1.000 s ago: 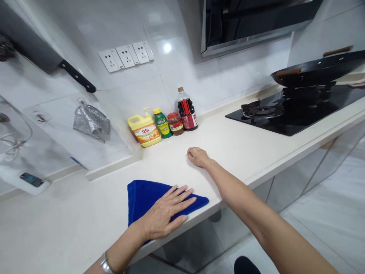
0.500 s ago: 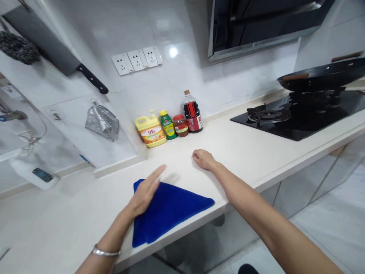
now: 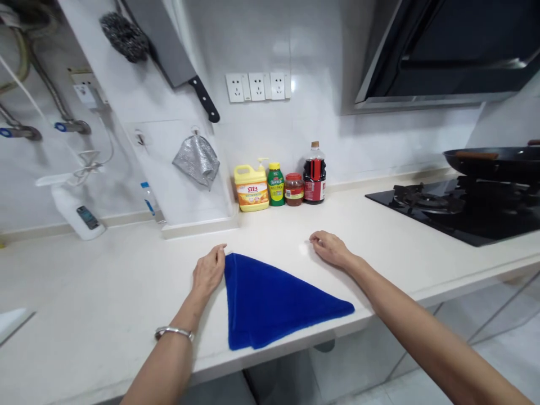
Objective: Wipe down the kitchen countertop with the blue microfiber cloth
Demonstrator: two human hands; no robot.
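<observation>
A blue cloth [image 3: 270,298], folded into a triangle, lies on the pale countertop [image 3: 379,236] near its front edge. My left hand [image 3: 208,273] sits at the cloth's far left corner, fingers curled down onto that tip; a silver bangle is on the wrist. My right hand [image 3: 331,247] rests on the bare counter just beyond the cloth's right side, fingers loosely curled, with nothing visible in it.
Against the back wall stand a yellow detergent jug [image 3: 252,188], a green bottle [image 3: 275,184], a red-lidded jar [image 3: 294,189] and a dark sauce bottle [image 3: 314,173]. A black gas hob [image 3: 455,211] with a wok [image 3: 493,160] is at right. A cleaver [image 3: 177,50] hangs on the wall.
My left hand slid off the top of the cloth to its far left corner and curled its fingers. The view swung left. My right hand stayed put.
</observation>
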